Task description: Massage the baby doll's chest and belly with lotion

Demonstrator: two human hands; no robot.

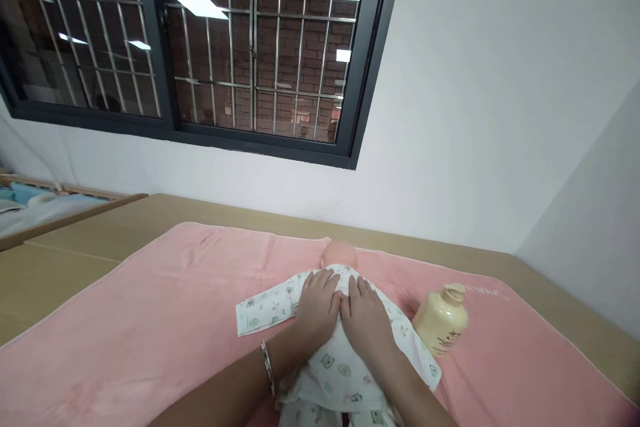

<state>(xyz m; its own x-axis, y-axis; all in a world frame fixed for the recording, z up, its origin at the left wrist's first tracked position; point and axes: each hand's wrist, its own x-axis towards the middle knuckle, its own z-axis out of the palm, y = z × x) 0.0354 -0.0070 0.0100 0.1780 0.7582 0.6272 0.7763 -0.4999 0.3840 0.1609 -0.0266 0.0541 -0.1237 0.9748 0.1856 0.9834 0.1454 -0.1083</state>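
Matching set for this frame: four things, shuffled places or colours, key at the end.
1. Baby doll
2. Pump bottle
3. Silver bangle
4. Towel

A. Worn at the left wrist
B. Pink, spread out underneath
C. In white printed clothes, with the left hand and right hand laid on top
D. Pale yellow, off to the right-hand side

Pairs: 1-C, 2-D, 3-A, 4-B
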